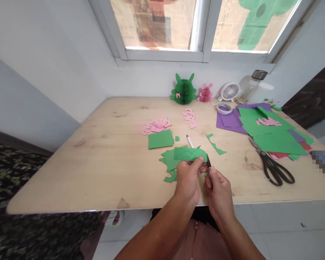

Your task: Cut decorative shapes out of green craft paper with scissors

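My left hand [188,177] pinches a strip of green paper [188,153] with curved outlines drawn on it. My right hand [219,187] grips a small pair of scissors [208,164], whose dark blades meet the right end of the strip. Its handles are mostly hidden by my fingers. Under and left of the strip lie green paper scraps [169,162]. A white pen [189,141] rests just beyond the strip, and a curved green offcut [215,145] sits to its right.
Left of the pen are a green paper rectangle [160,139] and pink cutouts [159,124]. Large black-handled scissors [276,169] lie at right beside stacked coloured paper [278,139]. Along the wall stand green [184,92] and pink paper figures [205,94], a fan [229,91] and a bottle [253,86].
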The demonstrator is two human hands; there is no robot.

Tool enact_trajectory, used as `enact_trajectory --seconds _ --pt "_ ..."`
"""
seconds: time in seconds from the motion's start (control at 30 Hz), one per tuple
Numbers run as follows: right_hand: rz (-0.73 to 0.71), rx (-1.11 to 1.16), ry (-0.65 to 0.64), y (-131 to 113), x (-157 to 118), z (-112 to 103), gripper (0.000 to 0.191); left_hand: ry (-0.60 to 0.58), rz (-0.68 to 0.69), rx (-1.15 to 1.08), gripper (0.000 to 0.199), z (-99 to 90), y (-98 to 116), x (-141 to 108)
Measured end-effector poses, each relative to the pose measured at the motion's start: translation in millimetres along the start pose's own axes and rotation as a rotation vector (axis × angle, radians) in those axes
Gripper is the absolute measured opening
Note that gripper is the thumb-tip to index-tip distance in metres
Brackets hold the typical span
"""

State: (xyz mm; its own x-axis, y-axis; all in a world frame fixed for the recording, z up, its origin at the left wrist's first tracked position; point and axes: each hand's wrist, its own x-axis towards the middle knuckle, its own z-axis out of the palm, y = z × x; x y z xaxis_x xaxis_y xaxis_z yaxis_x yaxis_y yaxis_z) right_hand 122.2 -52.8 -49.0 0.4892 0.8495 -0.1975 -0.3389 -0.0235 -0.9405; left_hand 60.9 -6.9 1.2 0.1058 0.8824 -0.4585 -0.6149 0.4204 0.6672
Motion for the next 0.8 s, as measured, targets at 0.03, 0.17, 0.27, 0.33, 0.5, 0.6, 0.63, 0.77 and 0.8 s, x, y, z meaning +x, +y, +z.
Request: enact_trajectory --seconds 0.03,0.17,0.27,0.33,0.5,0.6,0.63,0.77,0.8 --pt "0.009 0.003 -0.001 -0.4 0.1 0.1 0.045 0.006 0.000 0.001 0.015 0.1 0.0 0.3" --pt "0.039 0.007 -0.005 -2.2 0.7 0.3 0.042 0.028 0.000 0.004 0.015 0.6 0.1 1.4" --pt "0.043 0.001 -0.010 -3.0 1.1 0.4 0.041 0.024 0.002 0.008 0.015 0.4 0.5 1.8" --pt "0.044 -0.003 -0.015 -2.9 1.3 0.4 0.040 0.025 0.003 0.009 0.015 0.1 0.8 1.9" --pt "0.019 -0.012 -0.012 -1.6 1.7 0.1 0.039 0.023 0.001 0.003 0.015 0.7 1.5 1.7" --pt "0.024 -0.023 -0.022 -1.1 2.1 -0.1 0.039 0.027 0.001 -0.001 0.015 1.3 1.4 2.0" --pt "0.024 -0.024 -0.024 -0.9 2.2 -0.1 0.039 0.030 0.002 -0.003 0.015 1.3 1.2 2.2" --pt "0.016 -0.027 -0.014 -0.7 2.4 0.2 0.040 0.037 0.005 -0.002 0.016 1.0 0.7 2.7" --pt "0.015 -0.027 -0.011 -0.6 2.5 0.3 0.041 0.036 0.006 -0.003 0.016 0.9 0.7 2.6"
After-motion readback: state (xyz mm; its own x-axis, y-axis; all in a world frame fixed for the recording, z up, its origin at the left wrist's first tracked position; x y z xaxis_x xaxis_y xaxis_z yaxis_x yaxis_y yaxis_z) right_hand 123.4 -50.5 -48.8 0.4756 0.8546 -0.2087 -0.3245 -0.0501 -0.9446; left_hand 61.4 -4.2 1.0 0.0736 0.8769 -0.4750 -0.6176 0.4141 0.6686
